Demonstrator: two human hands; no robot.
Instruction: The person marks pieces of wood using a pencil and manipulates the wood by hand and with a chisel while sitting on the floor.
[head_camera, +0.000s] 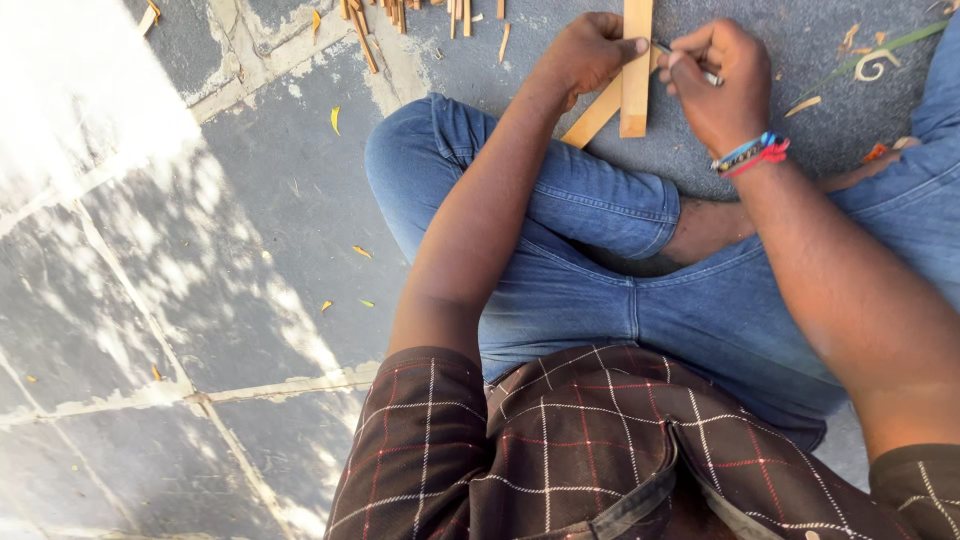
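I sit cross-legged on the stone floor (250, 190) in blue jeans (600, 290) and a dark checked shirt (560, 450), both arms reaching forward over my knees. My left hand (590, 52) is curled around a flat, pale wooden strip (636, 70), with the thumb pressed against its left edge; the strip stands roughly upright in the view and runs out past the top of the frame. A second wooden strip (592, 118) lies slanted under it, crossing behind its lower end and just beyond my knee. My right hand (722, 80) is closed, its fingertips pinching a thin, dark pencil-like tool (690, 62) whose tip meets the right edge of the upright strip; I cannot tell exactly what kind of tool it is. On that wrist sit blue and red bracelets (752, 153). More short wood offcuts (400, 15) lie scattered on the floor beyond my left hand, with a curled shaving (875, 65) off to the right.
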